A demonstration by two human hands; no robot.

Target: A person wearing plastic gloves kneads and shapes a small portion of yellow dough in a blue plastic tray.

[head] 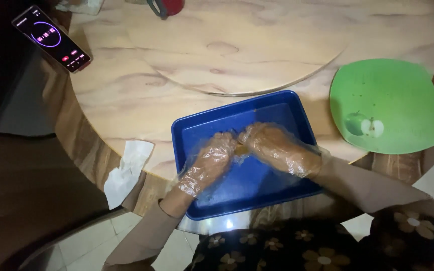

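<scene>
Floral-print clothing and tan sleeves lowest in view, nearest the lens. Above them, both hands in thin clear plastic gloves, meeting over a small brownish lump (238,148) inside a blue tray (282,108). Left hand (212,160) curled in from the left, fingers bent around the lump's near side; right hand (272,145) closed over it from the right, fingertips pressing. Lump mostly hidden by the fingers; kind impossible to tell. Probably soft, light and a bit sticky or greasy, judging by the gloves and tray: best cupped from both sides with gentle, even pressure rather than pinched, since loose gloves may slip. Tray resting at the near edge of a pale wood-grain tabletop (126,95), slightly overhanging it. Beyond: crumpled white tissue (126,170) hanging over the edge to the left, green square plate (388,100) with an apple picture to the right, phone (51,37) with a lit timer screen far left, red mug (166,7) at the top edge.
</scene>
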